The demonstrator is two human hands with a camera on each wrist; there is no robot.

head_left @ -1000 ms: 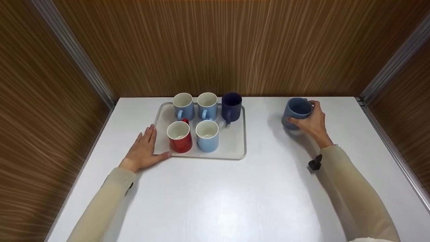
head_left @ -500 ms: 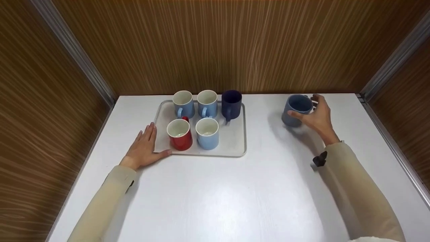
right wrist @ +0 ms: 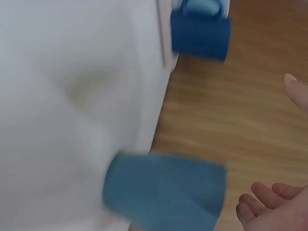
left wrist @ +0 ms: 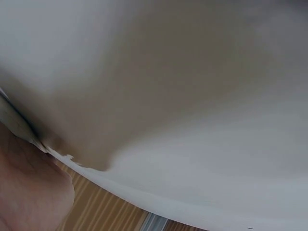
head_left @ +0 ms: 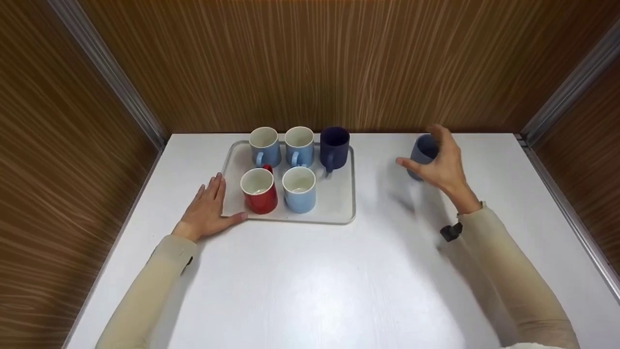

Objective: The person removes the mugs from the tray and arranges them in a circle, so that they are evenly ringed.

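A grey-blue mug [head_left: 421, 156] stands upright on the table at the back right, partly hidden by my right hand [head_left: 443, 167]. The thumb and fingers of that hand are spread apart. In the right wrist view the same mug [right wrist: 163, 192] shows blurred, with a gap between it and the fingers [right wrist: 264, 199]. At the left, my left hand [head_left: 207, 208] rests with fingers extended along the edge of a pale tray [head_left: 336, 208], its thumb at the near corner. Closest to it on the tray is a red mug [head_left: 260, 199].
Beside the red mug stands a light blue mug [head_left: 300, 198]. Behind them are two blue mugs [head_left: 266, 154] with white insides and a navy mug [head_left: 335, 155]. Wood-patterned panels [head_left: 310, 68] rise at the back and sides of the white table [head_left: 310, 281].
My right hand has let go of the grey-blue mug and moved up and leftward in front of it. The mug stays standing. The left hand keeps its place on the tray edge.
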